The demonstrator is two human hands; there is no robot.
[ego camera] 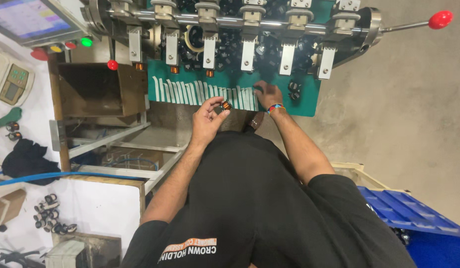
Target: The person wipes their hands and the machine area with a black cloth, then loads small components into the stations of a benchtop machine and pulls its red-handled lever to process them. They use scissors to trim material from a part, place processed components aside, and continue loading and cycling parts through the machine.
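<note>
My left hand is shut on a small copper-wound coil on a black bobbin, held just below the edge of a green mat. My right hand, with a coloured wristband, rests fingers-down on the mat beside a row of white strips. A few loose black bobbins lie just right of it. Above the mat stands a winding machine with a row of metal spindle arms and many black bobbins behind them.
A lever with a red knob sticks out at the machine's right. At the left are a touchscreen, coloured buttons, an open cardboard box and a metal frame. Several coils lie on a white surface. A blue crate stands lower right.
</note>
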